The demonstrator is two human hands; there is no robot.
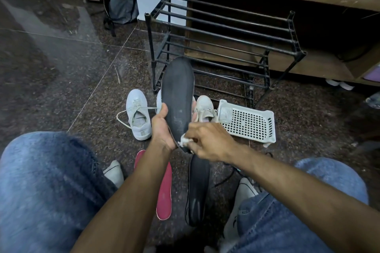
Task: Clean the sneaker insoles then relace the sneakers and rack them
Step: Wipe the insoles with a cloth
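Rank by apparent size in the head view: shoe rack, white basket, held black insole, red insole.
1. shoe rack
2. white basket
3. held black insole
4. red insole

Basket versus held insole is unsure: the insole is raised nearer the camera.

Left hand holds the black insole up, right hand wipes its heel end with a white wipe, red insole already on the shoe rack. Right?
Not quite. The head view shows the red insole lying on the floor between the knees, not on the shoe rack. The rest holds: left hand holds the black insole, right hand wipes its heel end with the white wipe.

Floor (61, 51) is looking like polished speckled stone, glossy. Rack (226, 26) is showing matt black metal bars. Basket (249, 123) is reading as white plastic. Insole (177, 92) is appearing matt, possibly foam.
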